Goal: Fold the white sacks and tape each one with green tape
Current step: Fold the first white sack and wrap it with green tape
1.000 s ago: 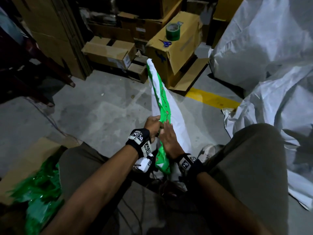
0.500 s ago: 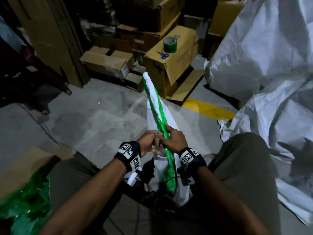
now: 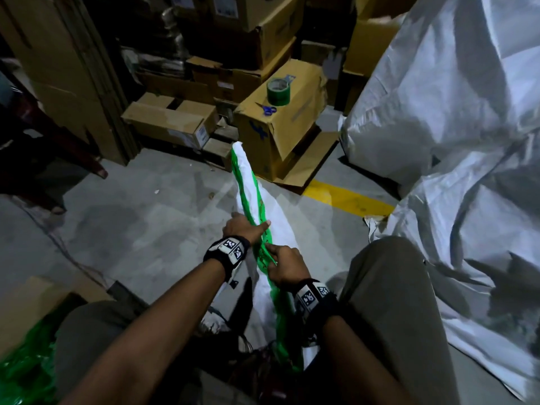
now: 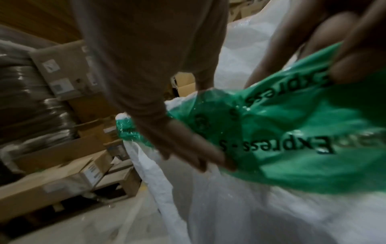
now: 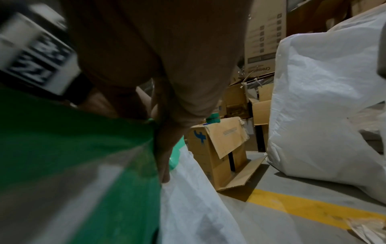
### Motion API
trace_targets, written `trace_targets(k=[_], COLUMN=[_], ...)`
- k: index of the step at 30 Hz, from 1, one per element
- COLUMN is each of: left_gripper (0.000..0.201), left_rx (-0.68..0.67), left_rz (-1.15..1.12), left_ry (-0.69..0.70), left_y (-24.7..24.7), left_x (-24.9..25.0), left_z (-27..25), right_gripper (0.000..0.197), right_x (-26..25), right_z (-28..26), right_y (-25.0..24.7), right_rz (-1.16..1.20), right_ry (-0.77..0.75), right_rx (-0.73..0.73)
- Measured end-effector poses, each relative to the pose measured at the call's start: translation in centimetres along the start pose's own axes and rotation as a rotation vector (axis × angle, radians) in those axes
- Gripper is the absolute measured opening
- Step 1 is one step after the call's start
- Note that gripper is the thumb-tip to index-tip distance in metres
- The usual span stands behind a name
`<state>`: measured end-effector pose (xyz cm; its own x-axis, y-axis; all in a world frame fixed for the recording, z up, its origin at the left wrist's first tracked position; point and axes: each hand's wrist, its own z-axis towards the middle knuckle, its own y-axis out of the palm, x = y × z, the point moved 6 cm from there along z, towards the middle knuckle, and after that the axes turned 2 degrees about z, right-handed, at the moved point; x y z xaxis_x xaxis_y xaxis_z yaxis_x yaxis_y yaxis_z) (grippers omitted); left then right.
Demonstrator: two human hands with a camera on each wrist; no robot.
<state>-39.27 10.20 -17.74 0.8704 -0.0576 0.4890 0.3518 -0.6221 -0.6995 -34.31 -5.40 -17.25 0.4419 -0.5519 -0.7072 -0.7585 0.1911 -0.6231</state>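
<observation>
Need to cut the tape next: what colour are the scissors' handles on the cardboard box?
Blue; the scissors show best in the head view.

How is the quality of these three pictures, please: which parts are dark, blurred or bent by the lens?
Head view: dim, corners darkest; green tape on the white sack is sharp; straight box edges bow near the borders. Left wrist view: motion blur, left hand soft, yet "Express" on the tape reads upside down. Right wrist view: near tape and wristband marker smeared; cardboard box and yellow floor line clearer.
</observation>
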Motion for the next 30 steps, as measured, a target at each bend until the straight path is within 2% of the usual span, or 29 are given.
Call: trace_targets(k=[1,4,5,8,12,14,18,23,26,28,30], left_gripper=[0.092,0.053,0.047,0.049,0.046,0.046,0.046,0.053,0.042,0.043,0.048], left_rx=[-0.012,-0.102,-0.096,-0.088,-0.1,-0.124,-0.101,-0.136,-0.169,-0.199,-0.234], left_rz=[-0.01,0.025,0.038,-0.121,-0.313,-0.388,-0.446,-0.462,-0.49,-0.473,-0.456], left_ry=[0.012,0.099,0.132,0.164,0.255,0.252,0.19,0.243,0.259,0.247,0.24], left_y=[0.2,-0.9,-1.1,-1.0,-0.4,-0.5,-0.9,-1.4,-1.5,-1.1,-0.2], left_x=[-0.2,1.2,1.3,0.6,0.3,0.3,-1.6,-1.2,-1.6,-2.1,-2.6], left_z=[1.5,0.5,0.3,-0.5,-4.4,-5.3,-3.5,-6.2,-6.6,-6.7,-6.7], right_gripper=[0.064,0.063,0.06,0.057,0.058,0.059,0.054,0.059,0.062,0.066,0.067], right_x=[-0.1,-0.1,0.0,-0.6,-2.7,-3.1,-2.9,-3.3,-3.7,-3.0,-2.6], right_z=[-0.1,0.2,0.4,1.0,3.6,4.3,3.4,4.3,2.9,2.1,2.6], right_y=[0.3,1.0,0.8,-0.3,-0.5,0.0,2.9,1.4,1.8,2.0,0.5], right_rz=[0.0,-0.006,0.007,0.098,0.291,0.346,0.216,0.35,0.241,0.159,0.039], right_ry=[-0.01,-0.036,-0.031,-0.046,-0.139,-0.147,-0.172,-0.144,-0.186,-0.206,-0.19], right_rx=[-0.01,-0.065,-0.063,-0.001,-0.012,-0.018,-0.064,-0.056,-0.099,-0.13,-0.069])
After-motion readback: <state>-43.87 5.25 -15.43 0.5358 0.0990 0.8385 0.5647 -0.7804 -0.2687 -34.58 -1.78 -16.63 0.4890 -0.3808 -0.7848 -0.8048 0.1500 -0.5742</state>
